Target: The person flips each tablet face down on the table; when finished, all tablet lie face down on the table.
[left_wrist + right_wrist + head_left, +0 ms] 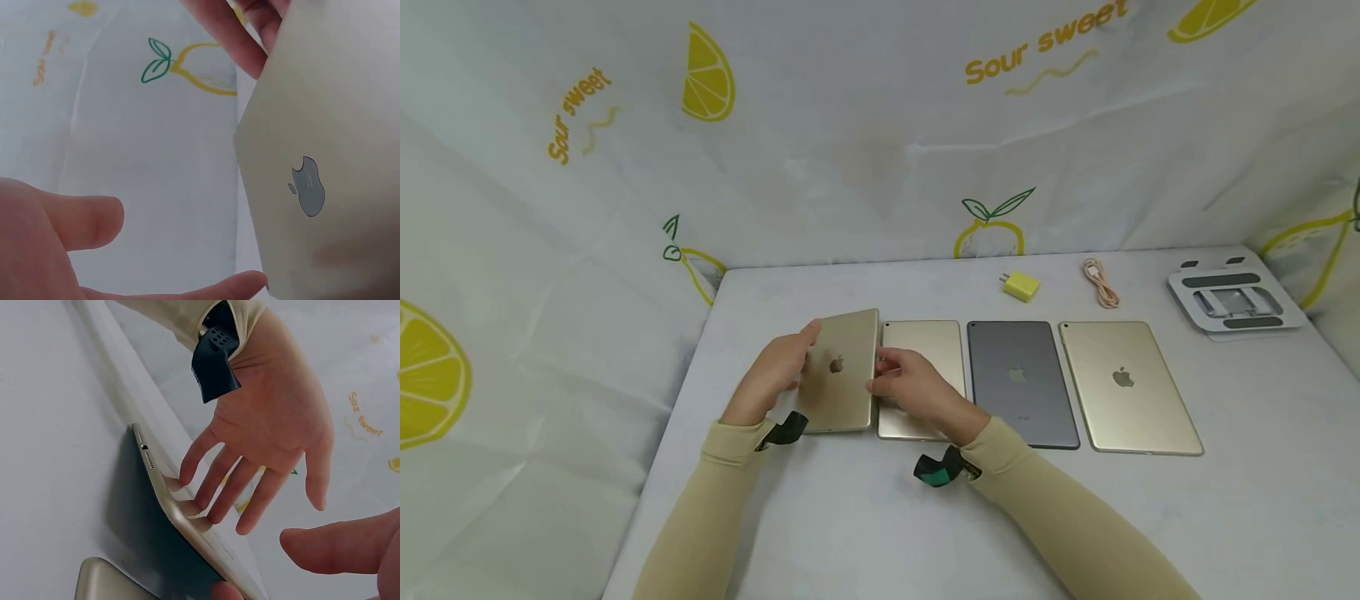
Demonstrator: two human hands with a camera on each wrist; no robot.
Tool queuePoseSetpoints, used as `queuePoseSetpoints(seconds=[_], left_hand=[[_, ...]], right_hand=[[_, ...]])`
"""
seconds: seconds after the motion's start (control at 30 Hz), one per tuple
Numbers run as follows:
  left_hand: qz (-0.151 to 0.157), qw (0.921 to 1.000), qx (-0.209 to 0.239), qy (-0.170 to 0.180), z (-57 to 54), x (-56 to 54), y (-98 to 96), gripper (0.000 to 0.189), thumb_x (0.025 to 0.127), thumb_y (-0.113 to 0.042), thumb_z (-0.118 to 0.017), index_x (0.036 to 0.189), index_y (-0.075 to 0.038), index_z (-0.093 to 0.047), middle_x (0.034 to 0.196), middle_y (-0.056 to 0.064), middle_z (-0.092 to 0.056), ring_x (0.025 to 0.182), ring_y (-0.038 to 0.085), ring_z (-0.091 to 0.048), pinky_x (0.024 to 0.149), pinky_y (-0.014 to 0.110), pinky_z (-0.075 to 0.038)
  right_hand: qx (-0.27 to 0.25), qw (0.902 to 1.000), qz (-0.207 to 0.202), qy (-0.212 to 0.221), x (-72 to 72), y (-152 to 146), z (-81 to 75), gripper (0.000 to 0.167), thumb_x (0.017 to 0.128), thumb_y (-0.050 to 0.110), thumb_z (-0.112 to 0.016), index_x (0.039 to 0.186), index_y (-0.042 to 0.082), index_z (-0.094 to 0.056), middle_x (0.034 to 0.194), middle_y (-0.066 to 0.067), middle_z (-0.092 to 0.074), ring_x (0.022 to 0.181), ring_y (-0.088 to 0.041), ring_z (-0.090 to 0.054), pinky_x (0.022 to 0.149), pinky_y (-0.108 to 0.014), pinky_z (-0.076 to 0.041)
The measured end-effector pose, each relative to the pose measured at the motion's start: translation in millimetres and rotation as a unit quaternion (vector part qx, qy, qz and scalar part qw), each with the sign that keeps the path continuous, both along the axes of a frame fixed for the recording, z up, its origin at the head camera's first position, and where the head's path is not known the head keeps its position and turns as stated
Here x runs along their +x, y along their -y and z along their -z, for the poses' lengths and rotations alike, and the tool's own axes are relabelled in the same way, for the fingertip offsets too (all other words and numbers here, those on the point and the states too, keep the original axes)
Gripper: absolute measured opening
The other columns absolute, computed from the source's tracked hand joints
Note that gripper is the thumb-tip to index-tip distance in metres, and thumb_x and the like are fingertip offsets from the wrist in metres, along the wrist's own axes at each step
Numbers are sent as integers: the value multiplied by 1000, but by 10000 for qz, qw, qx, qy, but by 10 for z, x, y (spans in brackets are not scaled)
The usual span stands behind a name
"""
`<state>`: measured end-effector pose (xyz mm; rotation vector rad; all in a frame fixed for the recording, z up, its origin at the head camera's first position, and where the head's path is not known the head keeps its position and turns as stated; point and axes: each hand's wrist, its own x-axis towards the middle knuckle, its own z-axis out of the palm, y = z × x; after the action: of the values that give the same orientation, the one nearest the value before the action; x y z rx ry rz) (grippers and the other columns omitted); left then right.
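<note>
A gold tablet [837, 375], its back with the apple logo showing, stands tilted at the left end of a row, its right edge raised. My left hand [772, 372] is at its left edge with fingers spread; in the right wrist view those fingertips [201, 523] touch its back. My right hand [920, 387] holds the raised right edge, thumb and curled fingers at the rim. Under that hand lies a second gold tablet [925, 333], partly covered. The right wrist view shows the tilted tablet's dark screen side [150, 550] facing the table.
To the right lie a grey tablet [1018, 392] and a third gold tablet [1131, 400], backs up. Behind them are a yellow charger plug [1020, 286] and a coiled pink cable [1103, 287]. A white-grey folding stand [1236, 292] sits at the back right corner. Lemon-printed cloth hangs behind the table.
</note>
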<state>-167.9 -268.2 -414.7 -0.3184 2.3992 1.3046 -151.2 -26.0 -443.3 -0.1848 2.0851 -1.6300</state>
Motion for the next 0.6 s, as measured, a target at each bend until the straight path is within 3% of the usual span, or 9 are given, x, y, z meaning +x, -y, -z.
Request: queuePoseSetpoints(seconds=[0.1, 0.17, 0.23, 0.4, 0.6], left_hand=[[-3, 9997, -244, -53, 5, 18, 21, 73, 105, -77, -36, 116, -10, -62, 97, 7, -53, 80, 25, -51, 79, 37, -47], [34, 9991, -405, -119, 7, 24, 27, 68, 105, -77, -36, 94, -13, -54, 80, 1, -49, 67, 22, -46, 71, 35, -43], [84, 9985, -498, -208, 5, 20, 33, 66, 106, -77, -37, 82, -15, -44, 66, -1, -39, 60, 20, -41, 67, 34, -41], [100, 9974, -594, -391, 9, -4, 53, 64, 107, -73, -41, 77, -16, -41, 63, -3, -36, 61, 19, -40, 66, 34, -40], [150, 9970, -679, -336, 27, -12, 76, 61, 107, -69, -45, 79, -15, -43, 71, 0, -36, 67, 19, -39, 68, 33, -39]], right_hand=[[-117, 9999, -74, -12, 20, 21, 35, 69, 99, 8, -69, 162, -4, -42, 141, -20, -62, 123, -28, -67, 105, -38, -58], [-169, 9998, -83, 13, 30, 30, 49, 69, 100, 8, -69, 162, -4, -42, 142, -20, -62, 124, -27, -67, 108, -39, -57], [-159, 9998, -71, 54, 40, 34, 52, 71, 100, 10, -70, 164, -1, -41, 145, -19, -61, 127, -28, -67, 110, -42, -57], [-112, 9997, -105, 215, 62, 34, 31, 76, 99, 18, -74, 167, 7, -39, 154, -21, -57, 138, -34, -61, 116, -51, -53], [-111, 9992, -274, 273, 85, 52, 18, 77, 99, 21, -75, 166, 8, -41, 159, -23, -52, 144, -38, -56, 118, -54, -51]])
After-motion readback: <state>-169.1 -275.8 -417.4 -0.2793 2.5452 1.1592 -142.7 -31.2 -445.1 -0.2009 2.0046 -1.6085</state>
